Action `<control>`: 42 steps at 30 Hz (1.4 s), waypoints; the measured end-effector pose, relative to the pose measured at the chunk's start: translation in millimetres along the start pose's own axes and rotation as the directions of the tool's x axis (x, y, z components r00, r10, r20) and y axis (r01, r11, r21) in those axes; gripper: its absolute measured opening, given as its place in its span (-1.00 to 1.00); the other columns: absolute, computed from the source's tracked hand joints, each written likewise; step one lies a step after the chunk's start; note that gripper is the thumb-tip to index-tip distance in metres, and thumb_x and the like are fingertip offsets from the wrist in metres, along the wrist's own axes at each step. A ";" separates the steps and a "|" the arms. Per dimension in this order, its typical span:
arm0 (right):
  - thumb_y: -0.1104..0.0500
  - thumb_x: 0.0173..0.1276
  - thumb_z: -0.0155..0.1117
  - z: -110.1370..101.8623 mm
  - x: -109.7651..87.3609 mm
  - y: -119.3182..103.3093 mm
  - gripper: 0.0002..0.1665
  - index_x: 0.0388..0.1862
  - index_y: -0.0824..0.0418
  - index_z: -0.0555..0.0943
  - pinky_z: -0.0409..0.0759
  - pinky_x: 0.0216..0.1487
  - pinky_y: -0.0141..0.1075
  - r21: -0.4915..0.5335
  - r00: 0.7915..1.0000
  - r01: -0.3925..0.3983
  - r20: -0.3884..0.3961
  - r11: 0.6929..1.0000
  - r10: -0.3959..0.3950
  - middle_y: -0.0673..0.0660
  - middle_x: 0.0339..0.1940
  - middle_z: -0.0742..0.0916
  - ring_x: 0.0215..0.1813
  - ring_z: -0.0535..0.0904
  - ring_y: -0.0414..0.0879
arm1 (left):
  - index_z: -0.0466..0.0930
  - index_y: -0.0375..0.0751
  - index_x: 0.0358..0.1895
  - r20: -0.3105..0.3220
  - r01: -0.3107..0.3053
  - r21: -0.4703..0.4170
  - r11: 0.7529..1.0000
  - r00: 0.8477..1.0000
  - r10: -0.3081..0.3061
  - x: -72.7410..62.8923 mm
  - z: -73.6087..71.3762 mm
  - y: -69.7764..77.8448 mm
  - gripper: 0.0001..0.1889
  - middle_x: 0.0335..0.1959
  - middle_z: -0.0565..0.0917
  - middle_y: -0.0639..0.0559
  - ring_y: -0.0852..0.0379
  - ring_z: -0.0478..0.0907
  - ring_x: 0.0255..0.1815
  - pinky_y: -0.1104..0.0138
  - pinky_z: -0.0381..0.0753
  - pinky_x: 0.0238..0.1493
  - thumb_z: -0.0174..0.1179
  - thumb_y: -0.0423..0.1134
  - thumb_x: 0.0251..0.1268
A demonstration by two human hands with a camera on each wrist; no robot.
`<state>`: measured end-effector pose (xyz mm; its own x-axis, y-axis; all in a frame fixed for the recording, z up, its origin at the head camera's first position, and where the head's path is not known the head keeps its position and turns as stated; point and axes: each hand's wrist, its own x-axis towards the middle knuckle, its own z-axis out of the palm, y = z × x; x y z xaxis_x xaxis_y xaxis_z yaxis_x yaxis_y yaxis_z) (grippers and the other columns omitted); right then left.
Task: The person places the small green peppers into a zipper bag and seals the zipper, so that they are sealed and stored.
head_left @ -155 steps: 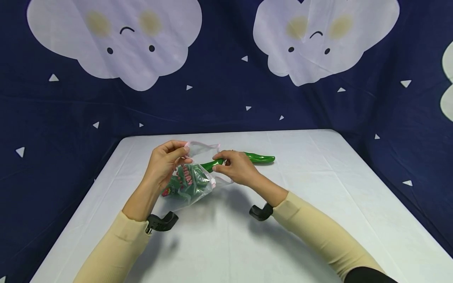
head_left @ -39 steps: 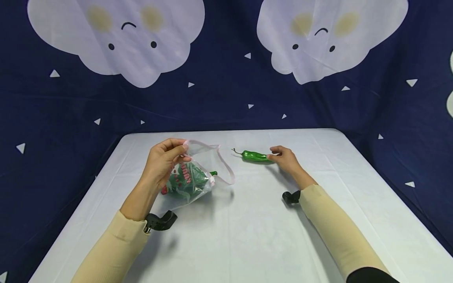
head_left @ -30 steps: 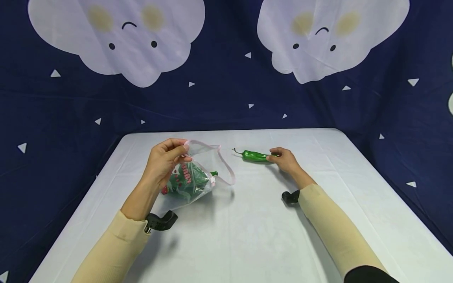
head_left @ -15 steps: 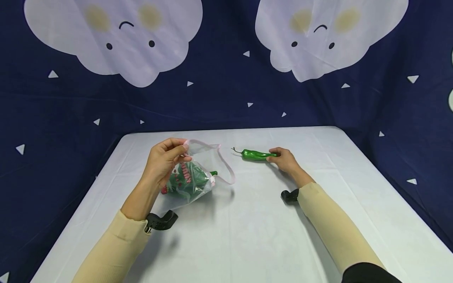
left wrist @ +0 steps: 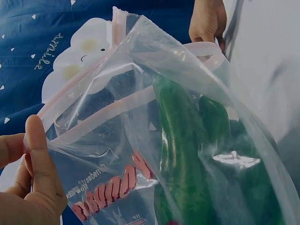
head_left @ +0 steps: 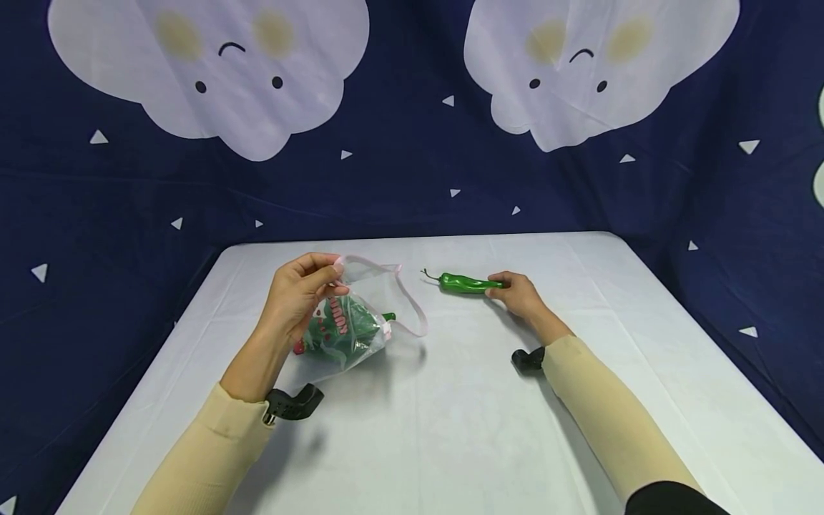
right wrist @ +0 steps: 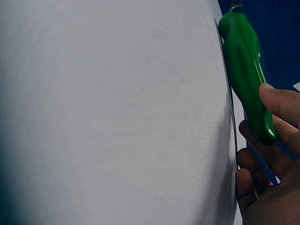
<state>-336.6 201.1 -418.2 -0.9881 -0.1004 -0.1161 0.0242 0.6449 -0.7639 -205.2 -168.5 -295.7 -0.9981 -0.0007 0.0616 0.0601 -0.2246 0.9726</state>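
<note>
My left hand [head_left: 296, 293] pinches the pink-edged rim of a clear zip bag [head_left: 380, 286] between thumb and fingers, and the bag's mouth gapes toward the right. Through the printed plastic in the left wrist view, green peppers [left wrist: 180, 150] show inside; the plastic blurs how many. In the head view a green stem end [head_left: 389, 315] shows at the opening. Right of the bag, a long glossy green pepper [head_left: 460, 283] lies on the table with its thin stem to the left. My right hand [head_left: 520, 295] pinches its tip, thumb on one side and fingers on the other [right wrist: 246, 70].
A white cloth covers the table [head_left: 412, 429]. Behind its far edge hangs a dark blue curtain [head_left: 399, 193] with white clouds and small triangles. Each wrist wears a black camera mount [head_left: 295, 402].
Earlier my right hand was putting a green pepper into the bag. It has since left that pepper there and moved right to the one on the table. My left hand has stayed put.
</note>
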 end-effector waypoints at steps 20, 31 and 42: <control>0.00 0.35 0.21 -11.9 -20.8 14.9 -0.54 0.17 0.16 0.54 0.51 -0.19 -0.36 -0.035 0.987 0.118 -0.104 0.992 -0.121 0.26 0.02 0.67 0.00 0.55 0.06 | 0.52 -0.33 -0.12 -0.006 0.001 -0.009 1.000 1.000 -0.001 -0.8 0.0 -1.9 -0.83 -0.33 0.54 0.04 0.21 0.58 -0.51 0.48 0.74 -0.33 0.20 -0.41 0.24; -0.09 0.31 0.24 -22.0 -41.8 13.0 -0.49 0.15 0.14 0.55 0.49 -0.13 -0.36 0.010 0.977 0.167 -0.133 0.986 -0.165 0.24 -0.02 0.69 0.03 0.52 0.07 | 0.51 -0.34 -0.11 -0.006 -0.001 -0.002 1.000 1.000 0.001 -1.4 0.5 -1.9 -0.82 -0.32 0.54 0.03 0.21 0.58 -0.51 0.48 0.74 -0.33 0.20 -0.40 0.24; -0.18 0.28 0.24 -28.2 -66.4 -0.6 -0.43 0.15 0.12 0.56 0.57 -0.27 -0.40 0.046 0.968 0.211 -0.147 0.976 -0.202 0.19 -0.10 0.68 -0.19 0.53 -0.14 | 0.51 -0.35 -0.10 -0.005 -0.007 -0.004 1.000 1.000 0.007 -1.4 0.7 -2.0 -0.80 -0.32 0.54 0.04 0.21 0.58 -0.52 0.48 0.74 -0.33 0.21 -0.40 0.24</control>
<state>-275.3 228.7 -392.1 -0.9840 -0.1159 0.1355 -0.1777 0.5735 -0.7997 -203.9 -167.4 -297.5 -0.9977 -0.0074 0.0667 0.0666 -0.2290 0.9712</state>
